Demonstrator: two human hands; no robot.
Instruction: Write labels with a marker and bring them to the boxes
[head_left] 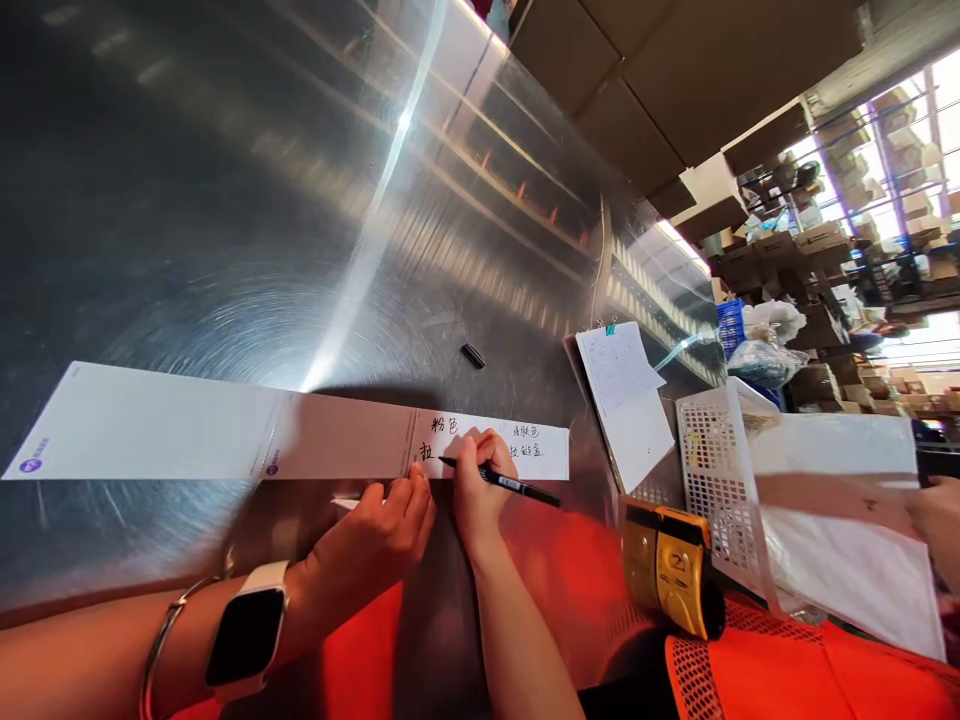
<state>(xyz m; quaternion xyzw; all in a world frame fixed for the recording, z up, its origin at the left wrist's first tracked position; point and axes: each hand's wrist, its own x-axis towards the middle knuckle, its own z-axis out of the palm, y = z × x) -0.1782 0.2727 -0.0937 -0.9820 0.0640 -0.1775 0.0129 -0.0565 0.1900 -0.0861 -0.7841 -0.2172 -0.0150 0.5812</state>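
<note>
A long strip of white labels [345, 435] lies across the shiny metal table, with black handwritten characters on its right-hand labels. My right hand [484, 485] grips a black marker pen [525, 489], its tip on the label just right of a written character. Below the strip, my left hand [394, 520] has its fingers curled together, a fingertip pressing the lower edge near the pen tip. A small white paper piece [346, 503] shows beside those fingers; how it joins the strip is hidden. The black pen cap [472, 355] lies loose above the strip.
Right of the strip are a clipboard with papers [626, 400], a yellow-and-black device [667, 570] and a white plastic basket [724, 490] with white sheets. Another person's hand [937, 525] is at the right edge. Cardboard boxes [675, 70] stand beyond the table.
</note>
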